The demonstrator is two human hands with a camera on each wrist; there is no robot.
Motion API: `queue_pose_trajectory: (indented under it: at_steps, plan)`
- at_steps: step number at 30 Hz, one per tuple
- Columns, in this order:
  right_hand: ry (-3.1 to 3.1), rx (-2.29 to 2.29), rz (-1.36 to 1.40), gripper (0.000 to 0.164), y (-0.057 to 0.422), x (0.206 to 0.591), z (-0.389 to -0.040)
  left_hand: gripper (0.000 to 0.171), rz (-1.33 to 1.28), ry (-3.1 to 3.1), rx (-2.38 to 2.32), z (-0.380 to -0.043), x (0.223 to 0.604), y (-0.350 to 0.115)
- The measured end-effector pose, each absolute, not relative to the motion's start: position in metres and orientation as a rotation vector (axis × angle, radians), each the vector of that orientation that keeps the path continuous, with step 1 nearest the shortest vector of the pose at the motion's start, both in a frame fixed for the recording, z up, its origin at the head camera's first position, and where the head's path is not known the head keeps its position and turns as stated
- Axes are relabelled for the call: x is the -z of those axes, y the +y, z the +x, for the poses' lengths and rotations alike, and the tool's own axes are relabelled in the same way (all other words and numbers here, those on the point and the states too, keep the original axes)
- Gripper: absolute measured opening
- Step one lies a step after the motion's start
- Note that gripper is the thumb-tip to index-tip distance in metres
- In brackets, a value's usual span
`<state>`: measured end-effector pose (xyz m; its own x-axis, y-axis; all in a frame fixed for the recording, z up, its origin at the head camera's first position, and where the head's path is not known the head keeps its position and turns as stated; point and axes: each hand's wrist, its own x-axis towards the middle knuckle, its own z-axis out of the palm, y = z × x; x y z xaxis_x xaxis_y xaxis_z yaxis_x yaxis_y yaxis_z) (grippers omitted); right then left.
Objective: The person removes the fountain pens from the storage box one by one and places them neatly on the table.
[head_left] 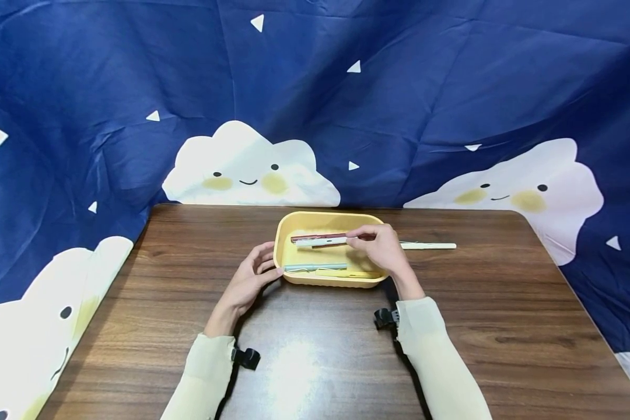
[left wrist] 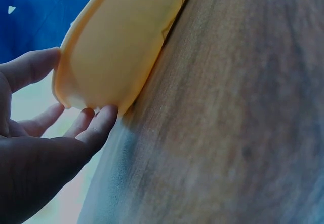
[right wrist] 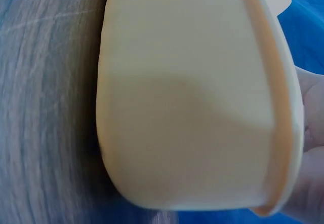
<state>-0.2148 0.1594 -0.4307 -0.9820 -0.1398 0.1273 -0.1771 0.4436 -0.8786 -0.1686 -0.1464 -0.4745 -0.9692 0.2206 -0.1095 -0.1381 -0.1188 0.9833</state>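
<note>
My left hand (head_left: 248, 282) holds the left end of a yellow rectangular box (head_left: 300, 219), the thumb at the rim and the fingers against the end wall, as the left wrist view also shows. Inside the box my right hand (head_left: 380, 247) pinches a white pen (head_left: 321, 241) between thumb and fingertips. Behind that pen lies a dark red pen (head_left: 317, 237). Along the box's near side rest a teal pen (head_left: 315, 266) and a yellow pen (head_left: 346, 273). In the right wrist view, the box wall (right wrist: 187, 107) hides most of the right hand.
Another white pen (head_left: 429, 246) lies on the brown wooden table (head_left: 478, 326), to the right of the box and partly behind the right hand. A blue curtain with clouds (head_left: 252, 166) hangs behind the table's far edge. Black camera mounts sit on both wrists.
</note>
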Motion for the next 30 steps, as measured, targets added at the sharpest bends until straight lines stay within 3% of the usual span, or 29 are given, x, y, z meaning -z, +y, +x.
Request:
queue_pose_trajectory:
  at_steps: [30]
  plan:
    - [-2.438,-1.849,0.179,0.022,0.202,0.429,-0.209,0.070,0.099,1.903,-2.177,-0.168,0.475,-0.149]
